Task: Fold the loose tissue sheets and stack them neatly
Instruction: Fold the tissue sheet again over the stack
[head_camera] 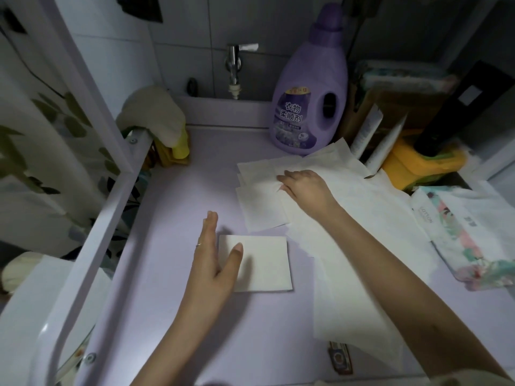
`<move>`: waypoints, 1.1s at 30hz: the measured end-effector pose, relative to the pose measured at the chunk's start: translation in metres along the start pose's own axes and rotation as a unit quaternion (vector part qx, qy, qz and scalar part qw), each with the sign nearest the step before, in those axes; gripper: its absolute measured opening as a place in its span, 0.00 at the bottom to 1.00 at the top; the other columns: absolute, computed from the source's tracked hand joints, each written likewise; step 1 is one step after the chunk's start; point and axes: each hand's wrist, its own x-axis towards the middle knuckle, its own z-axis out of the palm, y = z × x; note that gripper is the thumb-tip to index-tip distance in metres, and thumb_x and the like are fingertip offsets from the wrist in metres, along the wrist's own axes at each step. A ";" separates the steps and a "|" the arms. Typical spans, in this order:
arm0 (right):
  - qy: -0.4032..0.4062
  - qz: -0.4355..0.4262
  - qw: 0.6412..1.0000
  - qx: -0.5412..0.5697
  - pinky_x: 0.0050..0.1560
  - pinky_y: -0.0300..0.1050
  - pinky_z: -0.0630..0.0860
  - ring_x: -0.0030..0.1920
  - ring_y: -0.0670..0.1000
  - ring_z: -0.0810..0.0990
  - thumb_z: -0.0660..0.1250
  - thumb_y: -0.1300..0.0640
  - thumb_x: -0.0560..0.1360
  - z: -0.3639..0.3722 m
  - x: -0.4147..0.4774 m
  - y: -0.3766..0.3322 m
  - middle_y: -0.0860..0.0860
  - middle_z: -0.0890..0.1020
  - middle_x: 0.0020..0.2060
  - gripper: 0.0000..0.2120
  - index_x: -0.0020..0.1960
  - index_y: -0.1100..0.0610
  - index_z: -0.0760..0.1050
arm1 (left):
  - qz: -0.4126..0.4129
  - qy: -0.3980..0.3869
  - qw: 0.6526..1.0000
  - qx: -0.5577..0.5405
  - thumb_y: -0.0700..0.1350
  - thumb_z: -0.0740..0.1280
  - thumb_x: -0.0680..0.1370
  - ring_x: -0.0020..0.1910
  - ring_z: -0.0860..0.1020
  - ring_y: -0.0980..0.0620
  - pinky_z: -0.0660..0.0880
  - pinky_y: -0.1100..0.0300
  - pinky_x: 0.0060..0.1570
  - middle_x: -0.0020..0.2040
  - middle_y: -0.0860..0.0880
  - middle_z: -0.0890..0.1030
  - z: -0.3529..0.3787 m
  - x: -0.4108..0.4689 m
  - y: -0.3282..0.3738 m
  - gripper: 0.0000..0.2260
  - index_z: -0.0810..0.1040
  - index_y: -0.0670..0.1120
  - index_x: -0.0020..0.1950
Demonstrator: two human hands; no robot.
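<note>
- Left hand (pixel 214 263): fingers straight and together, holding nothing; the thumb is over the folded tissue (pixel 264 263), which lies flat just right of the fingers.
- Right hand (pixel 303 188): fingers curled, pinching the loose sheets (pixel 362 218), which spread beneath and right of the fingertips.

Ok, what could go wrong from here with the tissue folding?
1. The right hand appears to pinch one of several overlapping loose sheets. Pulling may drag neighbouring sheets along or tear it.
2. The left hand is open beside the folded square, with only its thumb over it, so a dragged sheet could knock the square askew.
</note>
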 end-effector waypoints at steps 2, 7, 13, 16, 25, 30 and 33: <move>0.033 0.016 0.999 0.035 0.37 0.44 0.76 0.32 0.58 0.80 0.73 0.67 0.66 -0.002 -0.003 -0.001 0.56 0.83 0.34 0.06 0.42 0.61 0.82 | 0.012 0.003 1.000 0.005 0.44 0.62 0.80 0.73 0.56 0.64 0.54 0.61 0.74 0.72 0.65 0.57 -0.001 0.000 0.001 0.26 0.55 0.60 0.74; 0.127 0.288 0.863 0.396 0.43 0.45 0.74 0.42 0.53 0.80 0.63 0.62 0.78 -0.038 -0.011 -0.032 0.55 0.83 0.41 0.07 0.49 0.62 0.80 | 0.070 0.004 0.997 0.019 0.42 0.64 0.80 0.60 0.54 0.85 0.52 0.86 0.55 0.77 0.58 0.57 -0.002 0.003 0.002 0.23 0.62 0.63 0.67; 0.008 0.398 0.464 0.791 0.59 0.49 0.74 0.53 0.54 0.80 0.61 0.58 0.80 -0.097 -0.033 -0.081 0.57 0.82 0.52 0.11 0.56 0.63 0.78 | 0.164 -0.032 0.986 0.029 0.57 0.66 0.71 0.73 0.56 0.67 0.58 0.77 0.64 0.76 0.55 0.59 0.003 0.014 0.000 0.27 0.67 0.62 0.70; -0.032 0.357 0.513 0.780 0.54 0.47 0.76 0.50 0.53 0.82 0.61 0.59 0.80 -0.110 -0.051 -0.093 0.56 0.84 0.49 0.11 0.56 0.62 0.79 | 0.171 -0.041 0.983 -0.059 0.55 0.68 0.71 0.68 0.70 0.57 0.69 0.65 0.63 0.71 0.59 0.66 0.008 0.016 0.004 0.28 0.65 0.64 0.69; 0.090 0.228 0.723 0.646 0.34 0.48 0.79 0.35 0.59 0.81 0.66 0.62 0.78 -0.127 -0.075 -0.097 0.52 0.85 0.47 0.31 0.71 0.37 0.57 | 0.177 0.031 0.971 -0.158 0.47 0.73 0.69 0.52 0.80 0.52 0.75 0.63 0.54 0.58 0.50 0.75 0.002 0.017 0.017 0.24 0.65 0.57 0.59; 0.090 0.182 0.814 0.544 0.40 0.32 0.71 0.37 0.45 0.77 0.66 0.61 0.78 -0.135 -0.086 -0.101 0.37 0.81 0.52 0.14 0.57 0.43 0.77 | 0.165 0.055 0.976 -0.129 0.34 0.72 0.73 0.43 0.79 0.53 0.76 0.65 0.45 0.54 0.50 0.79 -0.004 0.020 0.021 0.22 0.74 0.55 0.59; 0.059 0.208 0.798 0.563 0.45 0.33 0.72 0.43 0.40 0.78 0.70 0.59 0.75 -0.136 -0.087 -0.102 0.34 0.82 0.50 0.12 0.53 0.43 0.79 | 0.173 0.069 0.980 -0.069 0.34 0.72 0.73 0.45 0.79 0.57 0.75 0.65 0.45 0.55 0.51 0.79 -0.007 0.021 0.021 0.15 0.81 0.53 0.51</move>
